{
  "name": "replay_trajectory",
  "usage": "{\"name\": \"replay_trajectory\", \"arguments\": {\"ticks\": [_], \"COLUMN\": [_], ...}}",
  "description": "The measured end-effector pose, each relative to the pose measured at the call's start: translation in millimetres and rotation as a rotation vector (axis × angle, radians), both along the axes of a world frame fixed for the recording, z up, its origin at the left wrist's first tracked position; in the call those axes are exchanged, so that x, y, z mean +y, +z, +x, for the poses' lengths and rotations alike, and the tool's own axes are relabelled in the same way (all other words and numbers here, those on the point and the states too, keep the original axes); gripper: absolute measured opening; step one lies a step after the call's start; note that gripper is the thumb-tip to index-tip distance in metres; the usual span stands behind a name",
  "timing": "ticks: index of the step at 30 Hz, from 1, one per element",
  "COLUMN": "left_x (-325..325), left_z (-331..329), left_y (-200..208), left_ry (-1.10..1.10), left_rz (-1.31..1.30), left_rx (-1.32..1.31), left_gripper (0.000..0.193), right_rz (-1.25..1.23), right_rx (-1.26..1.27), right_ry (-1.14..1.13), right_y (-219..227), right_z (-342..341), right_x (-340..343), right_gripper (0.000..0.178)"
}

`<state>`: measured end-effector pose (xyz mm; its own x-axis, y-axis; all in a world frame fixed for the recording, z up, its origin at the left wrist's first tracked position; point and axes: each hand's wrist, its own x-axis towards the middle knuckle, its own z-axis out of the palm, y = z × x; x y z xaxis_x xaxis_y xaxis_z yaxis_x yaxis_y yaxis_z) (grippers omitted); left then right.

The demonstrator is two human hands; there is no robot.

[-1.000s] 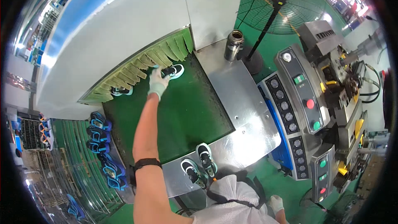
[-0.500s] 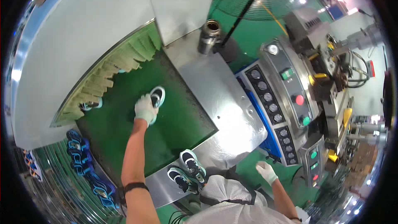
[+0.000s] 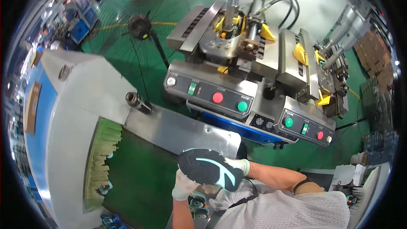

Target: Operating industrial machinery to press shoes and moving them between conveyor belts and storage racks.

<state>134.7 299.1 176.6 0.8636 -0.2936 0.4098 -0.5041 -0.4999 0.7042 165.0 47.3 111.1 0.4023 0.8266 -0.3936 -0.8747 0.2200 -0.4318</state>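
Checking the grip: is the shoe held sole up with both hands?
Yes, the shoe shows its dark sole, left hand and right hand gripping its ends.

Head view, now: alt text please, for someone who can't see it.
Both gloved hands, left hand and right hand, hold a dark shoe sole-up, sole dark with light blue patches, at the end of a green conveyor belt. Ahead stands a metal machine with red and green buttons.

- The shoe (image 3: 208,167) hides most of the right hand (image 3: 240,165); only a gloved edge shows.
- The left hand (image 3: 183,185) is partly behind the shoe, its forearm cut by the lower edge.
- The shoes under the strip curtain (image 3: 103,154) are mostly covered.
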Motion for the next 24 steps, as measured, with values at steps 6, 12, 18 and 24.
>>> {"name": "replay_trajectory", "arguments": {"ticks": [6,12,18,24], "left_x": [-76.3,-155.2,-210.6,-247.6], "left_z": [109.5,245.0,449.5,565.5], "left_y": [66.7,104.5,27.4,-47.6], "left_ry": [0.033,0.095,0.102,0.349], "left_rz": [-0.534,-0.292,0.181,0.400], "left_rx": [0.370,0.277,-0.028,0.150], "left_gripper": [0.057,0.046,0.045,0.065], "right_rz": [0.081,-0.044,0.258,0.019], "right_rx": [-0.180,-0.275,-0.114,-0.184], "right_ry": [-0.343,-0.559,-0.734,-0.938], "right_y": [96.4,121.3,96.2,128.2], "right_z": [44.5,51.4,66.7,56.8], "right_x": [-86.0,-224.9,-272.8,-292.6], "right_gripper": [0.075,0.086,0.084,0.104]}}
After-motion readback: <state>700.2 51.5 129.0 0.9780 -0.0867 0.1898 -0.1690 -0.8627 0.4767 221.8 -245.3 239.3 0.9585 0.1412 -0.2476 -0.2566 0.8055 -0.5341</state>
